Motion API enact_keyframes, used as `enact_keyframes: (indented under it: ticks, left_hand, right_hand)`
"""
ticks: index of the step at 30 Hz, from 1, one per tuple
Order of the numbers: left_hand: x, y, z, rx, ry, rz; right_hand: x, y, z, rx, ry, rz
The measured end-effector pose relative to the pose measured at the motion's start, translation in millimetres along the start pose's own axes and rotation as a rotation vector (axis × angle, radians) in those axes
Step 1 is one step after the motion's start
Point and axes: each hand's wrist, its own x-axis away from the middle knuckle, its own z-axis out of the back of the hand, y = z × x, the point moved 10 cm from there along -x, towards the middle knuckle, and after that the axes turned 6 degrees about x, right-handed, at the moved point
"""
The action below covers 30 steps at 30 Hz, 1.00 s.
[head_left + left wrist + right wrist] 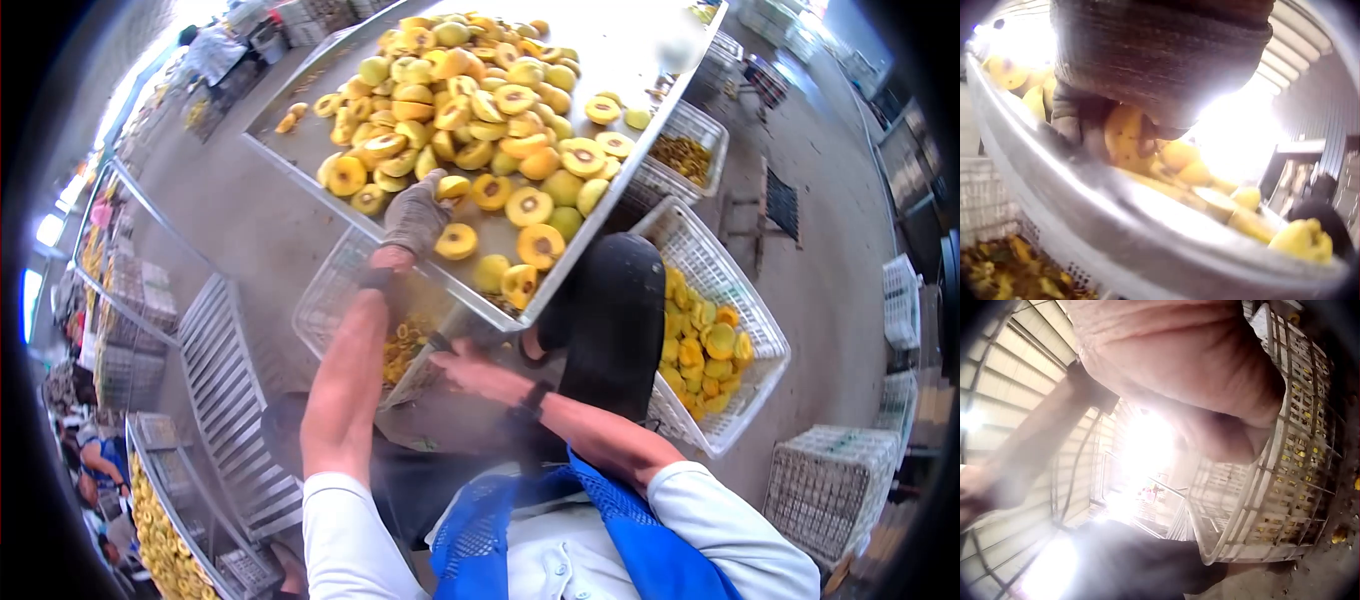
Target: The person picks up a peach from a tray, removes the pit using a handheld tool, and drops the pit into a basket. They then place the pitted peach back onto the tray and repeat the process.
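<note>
My left hand [415, 218], in a greyish knit glove, reaches over the near rim of a metal tray [478, 300] heaped with halved yellow peaches. It grips a peach half [1124, 134] between fingers and thumb; in the head view this peach half [453, 189] shows at the fingertips. Cut peaches [528, 206] with brown centres lie around it. My bare right hand [472, 368] is lower, over the edge of a white crate [1254, 506] below the tray. Its fingers are curled, and a small dark object [439, 343] juts from them; its kind is unclear.
Under the tray, the crate holds yellow and brown scraps [1010, 269]. Right of my knee, another white crate [755, 345] contains yellow peach pieces [705, 345]. A further crate [690, 130] of scraps stands behind it. A slatted metal rack [225, 370] is at left.
</note>
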Motion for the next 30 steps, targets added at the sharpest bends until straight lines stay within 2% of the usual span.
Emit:
enact_keyframes:
  ticks: [2,3,4,6,7,9,14,18,30]
  left_hand:
    - [10,-11,6,0.522,-0.055,0.199]
    - [29,-17,11,0.851,-0.074,0.379]
    - [38,-15,15,1.14,-0.067,0.363]
    - [63,-16,27,1.394,-0.035,0.411]
    - [77,-21,29,1.393,-0.006,0.419]
    - [102,-24,35,1.663,0.077,0.34]
    - [148,-28,39,1.618,0.156,0.41]
    - [164,-21,43,1.631,0.272,0.408]
    - [181,-19,44,1.392,0.365,0.41]
  right_hand:
    - [9,-10,4,-0.068,0.015,0.072]
    - [18,-15,2,-0.05,-0.008,0.075]
    - [31,-28,5,-0.066,0.026,0.137]
    - [54,-50,7,-0.066,0.039,0.198]
    - [65,-67,12,-0.025,0.09,0.276]
    - [90,-98,20,0.064,0.191,0.409]
    - [116,-160,41,0.342,0.378,0.697]
    - [125,-195,45,0.521,0.468,0.824]
    - [121,-193,42,0.713,0.504,0.741]
